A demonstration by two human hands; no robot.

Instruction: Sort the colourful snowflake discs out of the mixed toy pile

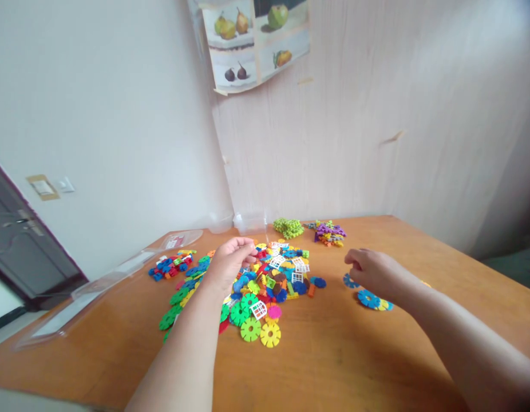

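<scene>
My left hand is over the mixed pile, its thumb and fingers drawn together; whether anything is pinched between them I cannot make out. Around it lie blue, green and yellow notched plastic discs, with a light green disc and a yellow disc at the near edge. White window-frame pieces and small bricks are mixed in. My right hand is at the right of the table with fingers curled, their tips partly hidden. A blue disc shows just below it, and another blue disc overlaps a yellow one near the wrist.
Red and blue bricks form a small heap at the left. Green snowflake pieces and purple and yellow ones sit at the back. Clear plastic packaging runs along the table's left side. A wall stands behind the wooden table.
</scene>
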